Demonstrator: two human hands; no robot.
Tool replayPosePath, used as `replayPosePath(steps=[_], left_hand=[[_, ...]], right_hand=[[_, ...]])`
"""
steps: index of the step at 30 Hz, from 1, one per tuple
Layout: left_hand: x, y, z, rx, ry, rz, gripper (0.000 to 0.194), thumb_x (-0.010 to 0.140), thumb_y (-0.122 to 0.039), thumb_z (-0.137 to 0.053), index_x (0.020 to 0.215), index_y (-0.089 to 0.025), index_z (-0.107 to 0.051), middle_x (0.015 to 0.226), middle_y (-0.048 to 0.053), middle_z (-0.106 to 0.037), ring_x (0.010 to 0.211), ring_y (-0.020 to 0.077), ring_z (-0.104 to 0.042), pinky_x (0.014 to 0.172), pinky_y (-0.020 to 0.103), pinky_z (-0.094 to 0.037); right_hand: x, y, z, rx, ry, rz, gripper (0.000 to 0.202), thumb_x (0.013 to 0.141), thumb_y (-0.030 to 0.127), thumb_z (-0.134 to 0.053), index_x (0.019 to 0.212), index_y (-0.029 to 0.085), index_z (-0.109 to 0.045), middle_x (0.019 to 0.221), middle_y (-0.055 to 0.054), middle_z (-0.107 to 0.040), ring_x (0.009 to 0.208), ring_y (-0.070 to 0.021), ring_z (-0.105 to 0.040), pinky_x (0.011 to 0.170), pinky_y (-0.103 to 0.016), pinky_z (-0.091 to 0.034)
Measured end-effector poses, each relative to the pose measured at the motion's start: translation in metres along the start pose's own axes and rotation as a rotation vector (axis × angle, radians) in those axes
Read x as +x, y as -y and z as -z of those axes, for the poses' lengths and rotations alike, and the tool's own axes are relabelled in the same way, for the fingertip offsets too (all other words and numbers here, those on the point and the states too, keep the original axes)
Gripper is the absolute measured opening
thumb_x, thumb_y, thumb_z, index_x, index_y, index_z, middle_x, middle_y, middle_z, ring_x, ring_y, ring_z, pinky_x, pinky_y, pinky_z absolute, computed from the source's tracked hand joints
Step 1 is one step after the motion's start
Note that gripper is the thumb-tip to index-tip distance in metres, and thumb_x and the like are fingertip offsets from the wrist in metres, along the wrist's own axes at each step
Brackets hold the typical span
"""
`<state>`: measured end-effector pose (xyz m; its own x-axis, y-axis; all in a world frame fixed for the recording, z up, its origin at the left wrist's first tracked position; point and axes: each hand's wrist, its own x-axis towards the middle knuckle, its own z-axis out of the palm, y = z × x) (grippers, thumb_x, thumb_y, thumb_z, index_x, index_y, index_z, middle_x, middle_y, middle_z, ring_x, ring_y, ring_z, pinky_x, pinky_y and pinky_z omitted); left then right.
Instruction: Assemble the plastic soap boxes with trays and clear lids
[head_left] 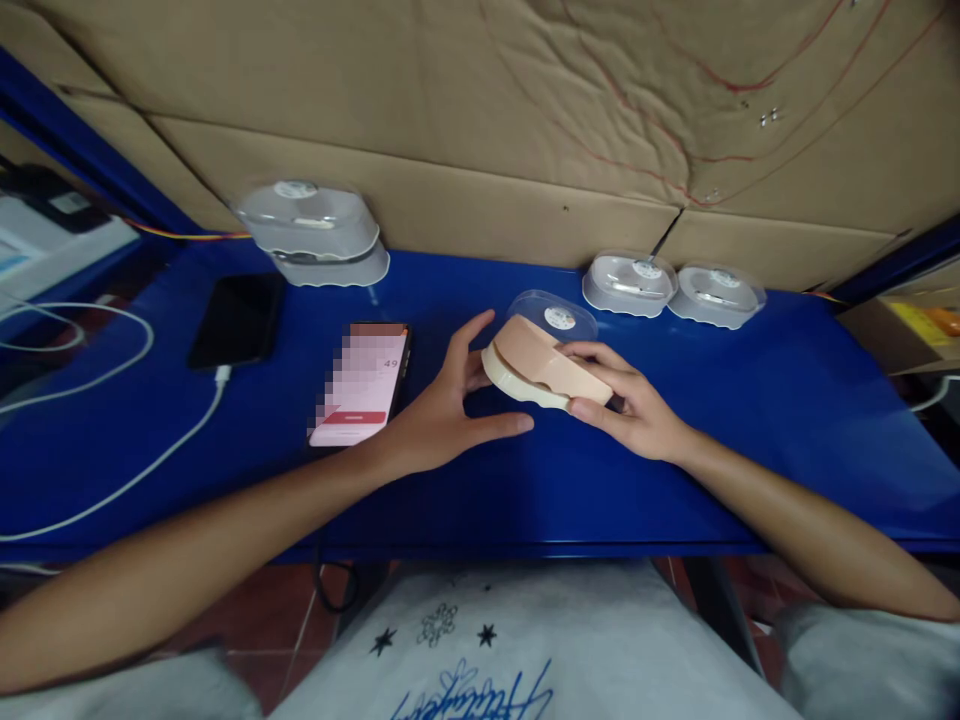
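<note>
while gripping the peach case with the right hand, fingers clamped along its near and right edge, lifting it tilted just above the blue worktop, near the middle. left hand open, fingers apart, forefinger touching the case's left end, thumb stretched flat below it toward the right, nothing clamped. clear lid directly behind the case, touching or overlapping it; cannot tell whether seated or loose

to do this step well, probably: steady the cream rim from the left with the forefinger, keep the right grip on the body rather than on the lid, hold the case low over the worktop so a slip costs little, line up the edges before pressing, press evenly round the rim rather than at one corner

lit phone just left of the left hand, close enough to be knocked by the wrist; dark phone further left with a white cable trailing off. stacked clear cases at the back left, two more clear cases at the back right, against the cardboard
</note>
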<state>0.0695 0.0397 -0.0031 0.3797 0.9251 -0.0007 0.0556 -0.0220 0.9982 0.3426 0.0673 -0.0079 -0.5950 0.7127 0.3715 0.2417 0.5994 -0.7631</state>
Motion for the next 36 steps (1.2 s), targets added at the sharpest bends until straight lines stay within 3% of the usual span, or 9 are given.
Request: replayPosePath(steps=[4, 9, 14, 18, 21, 26, 29, 33, 36], left_hand=[[0.003, -0.002, 0.001, -0.205, -0.037, 0.166, 0.082, 0.082, -0.029, -0.088, 0.151, -0.028, -0.045, 0.159, 0.015, -0.052, 0.143, 0.0362, -0.057, 0.121, 0.061, -0.043], [0.001, -0.007, -0.002, -0.450, 0.039, 0.295, 0.104, 0.072, -0.017, -0.093, 0.159, -0.031, -0.037, 0.160, 0.017, -0.053, 0.139, 0.0383, -0.062, 0.118, 0.060, -0.046], [-0.003, -0.014, -0.006, -0.539, 0.109, 0.303, 0.098, 0.070, -0.012, -0.092, 0.155, -0.033, -0.049, 0.156, 0.011, -0.061, 0.149, 0.0414, -0.052, 0.119, 0.058, -0.047], [-0.002, -0.012, -0.003, -0.587, 0.110, 0.341, 0.071, 0.074, -0.014, -0.088, 0.139, -0.029, -0.063, 0.141, 0.011, -0.073, 0.136, 0.0409, -0.065, 0.114, 0.059, -0.054], [0.000, -0.011, -0.001, -0.594, 0.085, 0.320, 0.058, 0.079, -0.012, -0.079, 0.134, -0.023, -0.066, 0.137, 0.011, -0.076, 0.134, 0.0392, -0.067, 0.116, 0.058, -0.053], [0.001, -0.020, 0.000, -0.609, 0.028, 0.243, 0.072, 0.082, -0.012, -0.068, 0.151, -0.025, -0.054, 0.138, 0.011, -0.075, 0.136, 0.0412, -0.065, 0.115, 0.061, -0.054], [-0.002, -0.024, -0.001, -0.588, 0.050, 0.215, 0.076, 0.082, -0.014, -0.068, 0.155, -0.027, -0.050, 0.141, 0.010, -0.073, 0.140, 0.0422, -0.062, 0.117, 0.062, -0.052], [-0.006, -0.026, -0.002, -0.603, 0.132, 0.215, 0.080, 0.081, -0.015, -0.071, 0.156, -0.032, -0.049, 0.143, 0.007, -0.072, 0.144, 0.0412, -0.058, 0.119, 0.061, -0.051], [-0.009, -0.025, -0.003, -0.635, 0.226, 0.201, 0.087, 0.078, -0.019, -0.078, 0.157, -0.037, -0.047, 0.149, 0.006, -0.068, 0.148, 0.0420, -0.054, 0.117, 0.061, -0.052]], right_hand=[[0.000, -0.005, -0.003, 0.099, -0.092, -0.111, 0.037, 0.104, 0.057, -0.061, 0.124, 0.029, -0.076, 0.149, -0.008, -0.060, 0.138, -0.0295, -0.059, 0.117, -0.050, -0.049], [-0.002, -0.004, -0.004, -0.012, -0.082, -0.069, 0.040, 0.104, 0.053, -0.062, 0.135, 0.031, -0.072, 0.158, -0.010, -0.053, 0.149, -0.0323, -0.049, 0.126, -0.055, -0.039], [-0.005, 0.007, -0.008, -0.118, 0.003, 0.068, 0.049, 0.105, 0.044, -0.062, 0.153, 0.034, -0.059, 0.160, -0.011, -0.049, 0.153, -0.0325, -0.044, 0.128, -0.057, -0.035], [-0.007, 0.004, -0.006, -0.079, -0.144, 0.003, 0.044, 0.105, 0.053, -0.060, 0.141, 0.030, -0.069, 0.150, -0.011, -0.058, 0.144, -0.0324, -0.054, 0.124, -0.054, -0.043], [-0.005, -0.001, -0.006, 0.039, -0.282, -0.122, 0.057, 0.106, 0.067, -0.043, 0.145, 0.030, -0.064, 0.145, -0.010, -0.066, 0.144, -0.0336, -0.056, 0.121, -0.056, -0.046], [-0.001, -0.005, -0.009, 0.126, -0.372, -0.170, 0.063, 0.113, 0.058, -0.016, 0.163, 0.030, -0.041, 0.151, -0.010, -0.063, 0.149, -0.0299, -0.053, 0.122, -0.056, -0.045], [-0.006, -0.001, -0.012, -0.096, -0.310, -0.049, 0.060, 0.112, 0.059, -0.025, 0.164, 0.033, -0.039, 0.163, -0.010, -0.050, 0.154, -0.0315, -0.046, 0.127, -0.057, -0.040], [-0.013, 0.007, -0.016, -0.388, -0.042, 0.180, 0.060, 0.111, 0.051, -0.042, 0.168, 0.038, -0.031, 0.177, -0.006, -0.023, 0.163, -0.0355, -0.025, 0.132, -0.062, -0.028], [-0.013, 0.009, -0.016, -0.498, 0.037, 0.256, 0.063, 0.110, 0.045, -0.048, 0.169, 0.045, -0.026, 0.179, -0.001, -0.016, 0.165, -0.0374, -0.019, 0.132, -0.068, -0.024]])
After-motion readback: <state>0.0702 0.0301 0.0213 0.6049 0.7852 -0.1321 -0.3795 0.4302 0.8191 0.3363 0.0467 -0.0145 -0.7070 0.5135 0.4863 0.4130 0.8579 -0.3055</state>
